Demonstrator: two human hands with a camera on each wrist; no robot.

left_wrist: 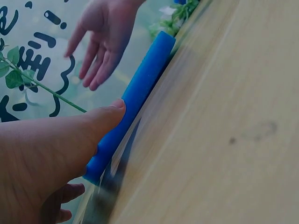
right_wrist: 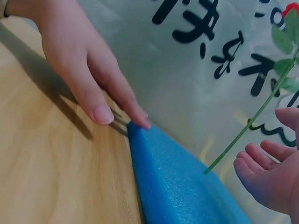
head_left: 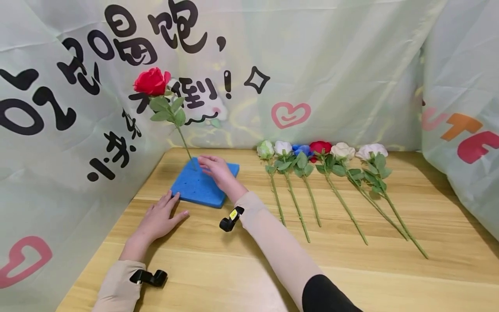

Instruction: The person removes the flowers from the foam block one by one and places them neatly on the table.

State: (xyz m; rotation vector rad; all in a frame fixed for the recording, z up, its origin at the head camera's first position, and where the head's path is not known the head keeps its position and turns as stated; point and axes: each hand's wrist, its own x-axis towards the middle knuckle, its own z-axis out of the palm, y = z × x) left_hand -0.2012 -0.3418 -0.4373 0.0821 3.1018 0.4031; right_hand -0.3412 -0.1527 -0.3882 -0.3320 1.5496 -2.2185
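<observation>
A blue foam block (head_left: 204,190) lies on the wooden table, its top dotted with small holes. From its far left part rises a red artificial rose (head_left: 152,81), its green stem (right_wrist: 250,122) tilted to the left. My left hand (head_left: 159,220) touches the block's near left corner with its fingertips, fingers spread. In the right wrist view that contact shows at the block's corner. My right hand (head_left: 219,173) hovers over the block, just right of the stem and apart from it. Its fingers are loosely extended, and the palm (left_wrist: 112,32) shows bare in the left wrist view.
Right of the block lie several artificial roses in a row, stems toward me: green (head_left: 266,149), white (head_left: 283,148), blue (head_left: 302,150), red (head_left: 320,147), cream (head_left: 342,151) and pale pink (head_left: 371,151). A printed curtain (head_left: 343,65) encloses the table's back and sides.
</observation>
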